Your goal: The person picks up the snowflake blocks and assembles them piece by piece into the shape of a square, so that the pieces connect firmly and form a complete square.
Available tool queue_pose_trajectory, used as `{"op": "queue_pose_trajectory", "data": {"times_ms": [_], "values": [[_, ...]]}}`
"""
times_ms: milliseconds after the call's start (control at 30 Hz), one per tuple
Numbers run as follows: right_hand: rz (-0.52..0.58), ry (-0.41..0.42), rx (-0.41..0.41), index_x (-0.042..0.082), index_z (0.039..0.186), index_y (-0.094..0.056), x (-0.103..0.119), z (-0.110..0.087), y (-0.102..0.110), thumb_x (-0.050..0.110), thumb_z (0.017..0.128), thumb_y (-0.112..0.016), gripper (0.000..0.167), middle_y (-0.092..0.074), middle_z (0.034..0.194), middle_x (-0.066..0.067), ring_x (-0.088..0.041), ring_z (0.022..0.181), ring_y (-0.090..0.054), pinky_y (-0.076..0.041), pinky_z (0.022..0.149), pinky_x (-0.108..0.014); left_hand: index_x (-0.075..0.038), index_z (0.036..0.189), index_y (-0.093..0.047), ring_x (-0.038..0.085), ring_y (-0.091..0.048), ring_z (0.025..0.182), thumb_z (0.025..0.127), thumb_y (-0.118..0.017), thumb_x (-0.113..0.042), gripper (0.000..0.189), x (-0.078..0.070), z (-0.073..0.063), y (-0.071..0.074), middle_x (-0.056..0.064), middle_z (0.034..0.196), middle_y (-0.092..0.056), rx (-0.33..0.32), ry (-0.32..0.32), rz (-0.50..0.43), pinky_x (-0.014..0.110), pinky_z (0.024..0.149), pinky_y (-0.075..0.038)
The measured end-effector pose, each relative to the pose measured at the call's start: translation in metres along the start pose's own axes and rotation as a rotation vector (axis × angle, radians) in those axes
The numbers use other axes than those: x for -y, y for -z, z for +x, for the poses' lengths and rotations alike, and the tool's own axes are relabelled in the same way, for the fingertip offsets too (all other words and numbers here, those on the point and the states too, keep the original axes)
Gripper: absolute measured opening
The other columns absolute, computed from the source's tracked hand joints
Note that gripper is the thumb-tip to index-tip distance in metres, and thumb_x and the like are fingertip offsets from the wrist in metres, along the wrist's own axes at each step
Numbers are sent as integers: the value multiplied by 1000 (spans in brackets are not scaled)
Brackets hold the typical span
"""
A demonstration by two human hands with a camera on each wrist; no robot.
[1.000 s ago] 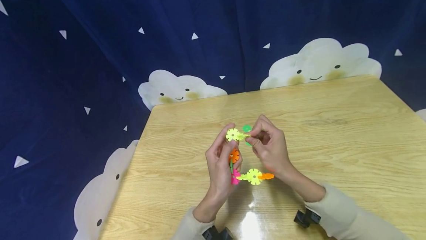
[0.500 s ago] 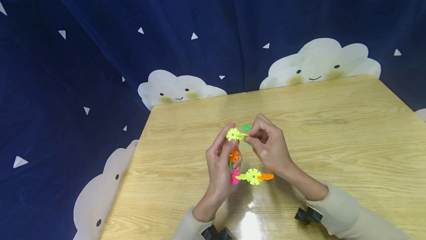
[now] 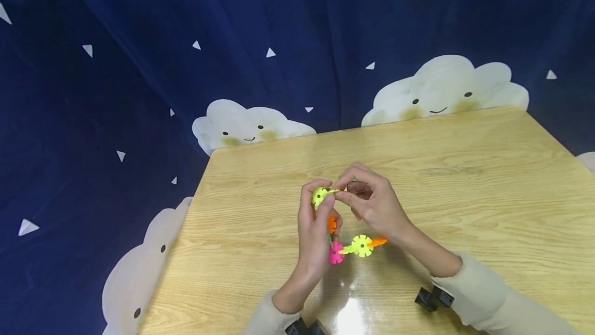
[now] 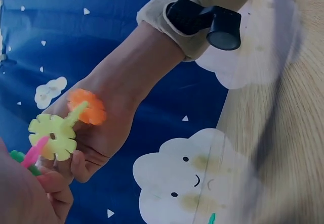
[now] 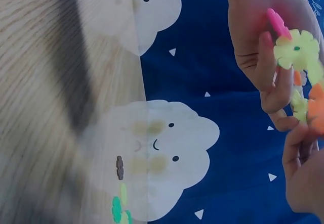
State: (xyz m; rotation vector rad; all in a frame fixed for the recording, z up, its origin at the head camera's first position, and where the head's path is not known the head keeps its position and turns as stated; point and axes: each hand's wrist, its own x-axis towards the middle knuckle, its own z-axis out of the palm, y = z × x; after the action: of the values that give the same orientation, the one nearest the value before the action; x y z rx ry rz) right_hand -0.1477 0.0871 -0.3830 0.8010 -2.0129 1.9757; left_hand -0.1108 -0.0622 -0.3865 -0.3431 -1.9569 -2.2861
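My left hand (image 3: 313, 237) holds a chain of notched flower-shaped plastic discs, its thumb and fingertips around a yellow disc (image 3: 318, 196) at the upper end. The right hand (image 3: 372, 203) pinches a second yellow disc (image 3: 333, 191) edge-on, right at the first one. Below the left fingers, the chain continues through an orange disc (image 3: 331, 224), a pink disc (image 3: 335, 252), a face-on yellow disc (image 3: 362, 245) and an orange disc (image 3: 377, 241) at its free end. In the left wrist view, the orange end disc (image 4: 91, 107) overlaps the right hand. The palm hides part of the chain.
Both hands work above a wooden table (image 3: 465, 170). Several loose pieces, among them a brown disc (image 5: 120, 168) and a green disc (image 5: 117, 209), show in the right wrist view. A dark blue curtain (image 3: 260, 10) with clouds hangs behind the table.
The left hand has shifted slightly right and turned, swinging the chain's lower part right. The right hand has moved a little left, its fingertips nearer the left ones, now covering most of the green pieces behind.
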Motion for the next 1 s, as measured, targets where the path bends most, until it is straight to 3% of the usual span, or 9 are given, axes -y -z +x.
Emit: {"op": "queue_pose_trajectory", "data": {"times_ms": [200, 467, 633, 733, 867, 1000], "values": [[-30, -29, 71, 14, 99, -75, 2, 3, 3, 1, 93, -76, 15, -61, 97, -5, -19, 47, -48, -44, 40, -29, -14, 129, -56, 9, -37, 46, 111, -52, -33, 27, 1, 0, 1, 5, 58, -40, -51, -14, 9, 19, 38, -34], [-31, -16, 126, 17, 102, -77, -1, 7, 8, -1, 92, -77, 20, -63, 98, -4, -21, 47, -49, -45, 42, -30, -13, 125, -57, 9, -34, 43, 110, -53, -32, 25, 1, 2, 4, 3, 55, -38, -62, -18, 20, 19, 36, -31], [-13, -29, 134, 7, 114, -73, -10, 14, 24, 2, 99, -68, 16, -66, 92, -6, -23, 48, -50, -43, 42, -32, -12, 125, -60, 8, -38, 45, 111, -50, -31, 25, 0, 3, 6, 5, 77, -59, -85, -9, 19, 18, 36, -33], [-42, -103, 32, 4, 120, -70, -24, 23, 41, 7, 103, -64, 18, -68, 91, -7, -23, 48, -53, -45, 43, -31, -12, 125, -61, 8, -40, 47, 111, -50, -29, 25, 0, 2, 7, 7, 85, -61, -90, -4, 5, 18, 36, -35], [-110, -294, -121, 5, 127, -67, -48, 28, 64, 15, 105, -63, 24, -66, 106, -12, -18, 52, -57, -54, 50, -31, -12, 124, -62, 8, -41, 47, 110, -51, -26, 23, 0, 1, 8, 5, 84, -62, -92, 0, -4, 18, 36, -34], [-162, -448, -126, 4, 133, -61, -71, 26, 78, 8, 104, -61, 30, -60, 120, -22, -20, 55, -58, -57, 52, -33, -11, 123, -62, 8, -41, 46, 110, -50, -24, 22, 0, 0, 8, 3, 79, -61, -99, -6, 0, 18, 36, -35]]}}
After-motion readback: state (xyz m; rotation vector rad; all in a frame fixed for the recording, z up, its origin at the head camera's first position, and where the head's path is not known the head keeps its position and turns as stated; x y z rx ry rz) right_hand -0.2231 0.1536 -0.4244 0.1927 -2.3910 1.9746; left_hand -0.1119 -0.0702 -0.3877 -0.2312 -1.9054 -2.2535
